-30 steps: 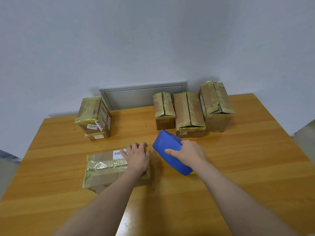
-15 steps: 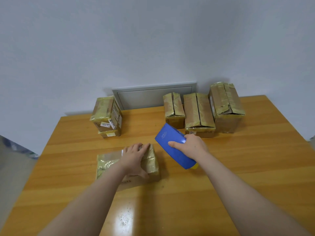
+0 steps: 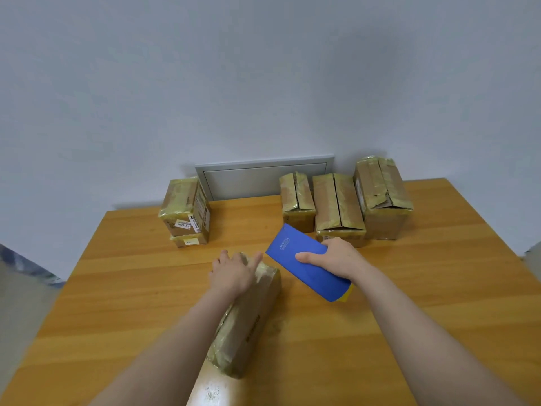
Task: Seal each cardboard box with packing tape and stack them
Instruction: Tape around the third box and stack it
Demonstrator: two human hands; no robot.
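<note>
A flat taped cardboard box (image 3: 248,317) lies on the wooden table (image 3: 409,317), its long side running away from me. My left hand (image 3: 234,271) rests on the box's far end with fingers spread over it. My right hand (image 3: 333,257) grips a blue tape dispenser (image 3: 307,265) with a yellow end, held just right of the box's far end and above the table. A stack of two taped boxes (image 3: 186,213) stands at the back left. Three taped boxes stand in a row at the back right: a small one (image 3: 297,202), a middle one (image 3: 338,208) and a tall one (image 3: 382,197).
A grey metal panel (image 3: 263,178) is set in the white wall behind the table. The table's left edge drops to the floor (image 3: 17,303) at the left.
The flat box has turned from lying crosswise to lying lengthwise under my left hand. The right hand with the dispenser stays close beside it. My head view has shifted.
</note>
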